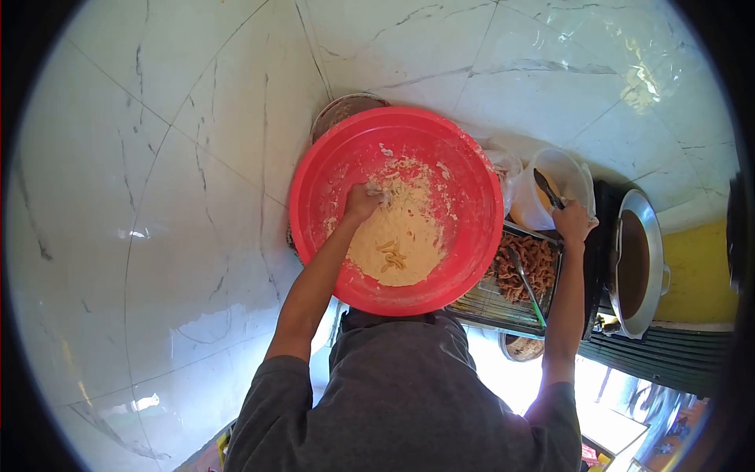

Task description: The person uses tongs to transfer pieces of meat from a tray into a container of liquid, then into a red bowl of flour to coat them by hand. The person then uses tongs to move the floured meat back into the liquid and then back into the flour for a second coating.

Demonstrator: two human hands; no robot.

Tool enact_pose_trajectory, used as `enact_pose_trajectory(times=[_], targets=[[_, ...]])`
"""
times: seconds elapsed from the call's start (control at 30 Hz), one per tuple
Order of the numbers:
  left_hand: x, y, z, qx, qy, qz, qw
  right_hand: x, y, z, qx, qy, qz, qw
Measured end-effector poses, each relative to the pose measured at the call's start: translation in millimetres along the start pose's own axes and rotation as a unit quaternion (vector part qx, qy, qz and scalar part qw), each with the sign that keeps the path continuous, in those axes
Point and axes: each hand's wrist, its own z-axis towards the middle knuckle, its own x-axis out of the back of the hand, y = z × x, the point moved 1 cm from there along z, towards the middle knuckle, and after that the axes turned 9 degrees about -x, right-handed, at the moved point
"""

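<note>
A wide red plastic basin (314, 189) holds pale flour (417, 244), with some strips of food (391, 256) lying on it. My left hand (365, 201) is inside the basin at the flour's edge, its fingers curled and dusted white; what they close on, if anything, I cannot make out. My right hand (574, 222) grips a black utensil (544, 187) that slants over a translucent plastic tub (568, 175). The tub stands to the right of the basin, and yellowish contents show inside it.
Below the tub, browned fried strips (528, 263) lie on a rack tray (472, 308) with green-tipped tongs (528, 287). A large metal pan (654, 267) of brown liquid stands at the right. Marbled tile walls (197, 157) rise behind and left. Another round container (346, 106) sits behind the basin.
</note>
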Motion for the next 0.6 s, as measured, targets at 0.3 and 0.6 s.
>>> enact_pose_trajectory(times=[0.3, 0.6], targets=[[-3, -44, 14, -0.018, -0.006, 0.066, 0.998, -13, -8, 26, 0.000, -0.069, -0.077, 0.995], [6, 14, -11, -0.045, -0.041, 0.118, 0.991, -5, -3, -2, -0.030, 0.029, 0.023, 0.999]])
